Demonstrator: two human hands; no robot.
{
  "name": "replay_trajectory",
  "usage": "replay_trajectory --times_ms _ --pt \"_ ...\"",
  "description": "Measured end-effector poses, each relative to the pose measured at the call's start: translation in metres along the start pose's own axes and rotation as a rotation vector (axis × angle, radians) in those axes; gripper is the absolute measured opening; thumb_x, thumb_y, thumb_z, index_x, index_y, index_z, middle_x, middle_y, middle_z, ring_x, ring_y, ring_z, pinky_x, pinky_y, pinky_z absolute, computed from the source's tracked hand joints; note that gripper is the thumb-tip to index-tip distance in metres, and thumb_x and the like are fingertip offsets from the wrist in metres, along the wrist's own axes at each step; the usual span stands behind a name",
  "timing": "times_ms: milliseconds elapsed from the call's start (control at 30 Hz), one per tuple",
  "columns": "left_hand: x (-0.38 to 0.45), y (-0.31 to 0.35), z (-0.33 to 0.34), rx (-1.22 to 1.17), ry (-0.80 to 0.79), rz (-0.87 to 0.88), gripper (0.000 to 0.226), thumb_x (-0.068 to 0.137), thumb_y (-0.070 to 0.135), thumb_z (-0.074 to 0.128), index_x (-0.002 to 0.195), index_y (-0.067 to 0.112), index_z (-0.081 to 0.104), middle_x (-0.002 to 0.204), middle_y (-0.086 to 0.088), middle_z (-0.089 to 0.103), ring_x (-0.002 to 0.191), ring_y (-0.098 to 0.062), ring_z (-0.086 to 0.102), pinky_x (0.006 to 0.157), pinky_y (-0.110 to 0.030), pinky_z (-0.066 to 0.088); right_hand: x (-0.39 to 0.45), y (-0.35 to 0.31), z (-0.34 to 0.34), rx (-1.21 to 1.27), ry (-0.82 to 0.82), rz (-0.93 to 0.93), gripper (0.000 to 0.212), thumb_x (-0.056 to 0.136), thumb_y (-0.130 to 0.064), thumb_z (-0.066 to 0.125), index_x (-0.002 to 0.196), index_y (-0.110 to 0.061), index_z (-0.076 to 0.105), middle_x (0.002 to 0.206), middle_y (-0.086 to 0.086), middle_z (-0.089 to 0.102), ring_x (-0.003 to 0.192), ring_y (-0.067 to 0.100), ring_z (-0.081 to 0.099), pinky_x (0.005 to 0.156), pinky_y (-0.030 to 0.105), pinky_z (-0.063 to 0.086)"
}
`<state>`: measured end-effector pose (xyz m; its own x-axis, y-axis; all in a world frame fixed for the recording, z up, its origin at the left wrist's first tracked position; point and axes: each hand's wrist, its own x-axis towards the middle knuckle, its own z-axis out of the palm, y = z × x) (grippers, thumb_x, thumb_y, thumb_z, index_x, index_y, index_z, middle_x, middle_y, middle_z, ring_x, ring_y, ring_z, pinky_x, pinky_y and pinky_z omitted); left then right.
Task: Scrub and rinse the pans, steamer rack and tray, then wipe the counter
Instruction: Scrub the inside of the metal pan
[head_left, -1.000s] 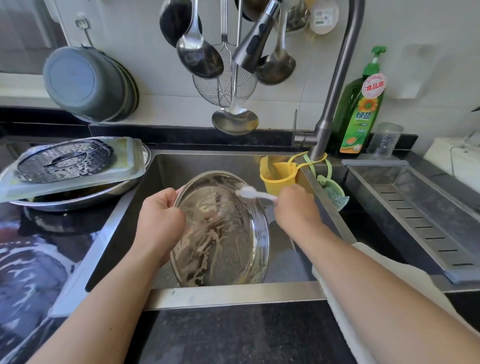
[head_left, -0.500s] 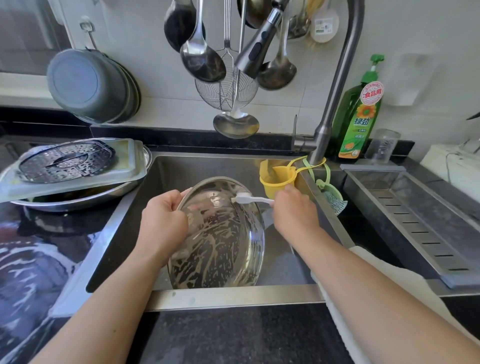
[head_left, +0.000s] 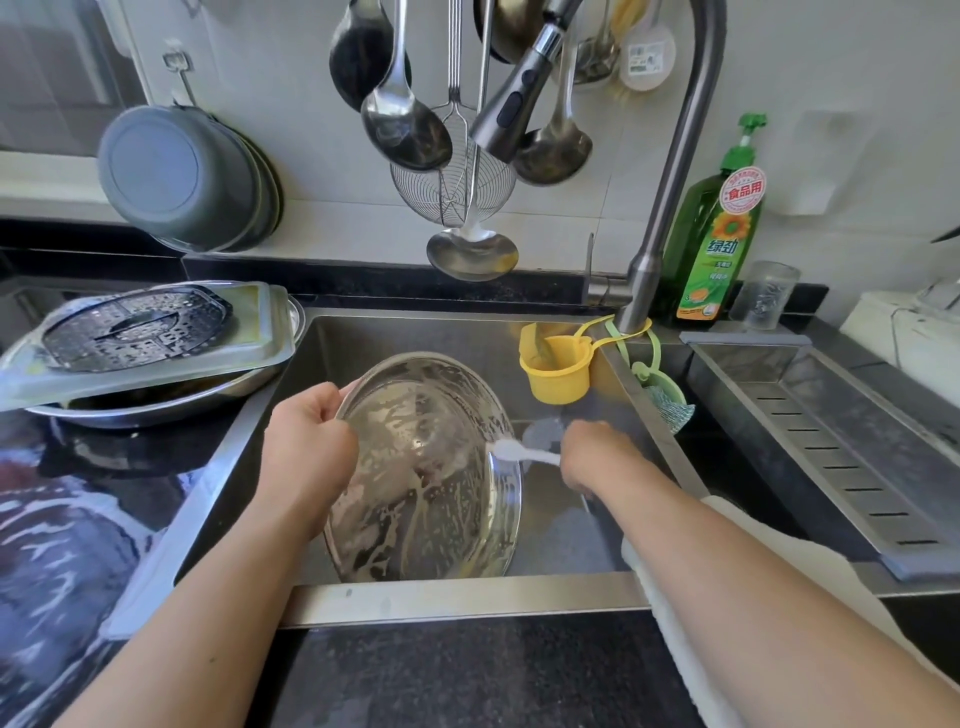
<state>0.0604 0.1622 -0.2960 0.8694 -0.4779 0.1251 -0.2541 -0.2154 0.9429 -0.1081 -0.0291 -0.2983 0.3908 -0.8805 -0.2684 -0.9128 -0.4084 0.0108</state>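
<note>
On the left, the steamer rack (head_left: 136, 332) is lying on the tray (head_left: 260, 332), which is sitting across a second pan (head_left: 156, 410) on the wet desk (head_left: 78, 519) just beside the sink (head_left: 457, 603); that stack is overhanging and is likely to slide if an elbow is swinging wide. The left hand (head_left: 306, 452) is curling its grip round the rim of the soapy pan (head_left: 421, 467), which is standing tilted inside the sink. Suds are making that rim slippery, so the pan could be slipping down against the steel wall. The right hand (head_left: 597, 457) is pinching the white brush (head_left: 511, 449), its head touching the pan's right edge. Room there is narrowing: the yellow cup (head_left: 558, 374) and sink wall are near, while the faucet head (head_left: 514, 98) and ladles (head_left: 410, 124) are hanging above the basin.
</note>
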Motion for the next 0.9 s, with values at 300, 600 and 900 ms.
replay_trajectory --times_ms 300,600,900 --pt "0.005 -0.007 0.001 -0.153 0.111 -0.018 0.028 0.066 -0.016 0.037 0.063 0.011 0.029 0.048 0.009 0.028 0.06 -0.018 0.026 0.055 -0.031 0.018 0.012 -0.003 0.009 1.155 -0.356 0.056 0.025 0.107 -0.015 0.034 0.086 -0.011 0.047 0.066 0.008 0.044 0.045 0.014 0.038 0.038 0.018 0.024" --pt "-0.003 0.004 0.011 -0.199 -0.031 0.056 0.036 0.064 -0.025 0.04 0.059 0.011 0.033 0.051 0.006 0.037 0.047 -0.008 0.03 0.041 -0.022 0.022 -0.001 -0.018 0.003 1.443 -0.712 -0.169 0.033 0.111 -0.03 0.036 0.084 -0.013 0.044 0.069 0.006 0.044 0.044 0.01 0.034 0.037 0.019 0.024" --pt "-0.002 0.0 0.012 -0.202 -0.09 0.074 0.028 0.065 -0.026 0.041 0.066 -0.002 0.026 0.053 0.006 0.049 0.052 -0.011 0.038 0.05 -0.028 0.027 -0.003 -0.02 0.006 1.403 -0.633 -0.215 0.031 0.111 -0.028 0.036 0.085 -0.012 0.045 0.065 0.004 0.044 0.041 0.007 0.028 0.036 0.018 0.017"
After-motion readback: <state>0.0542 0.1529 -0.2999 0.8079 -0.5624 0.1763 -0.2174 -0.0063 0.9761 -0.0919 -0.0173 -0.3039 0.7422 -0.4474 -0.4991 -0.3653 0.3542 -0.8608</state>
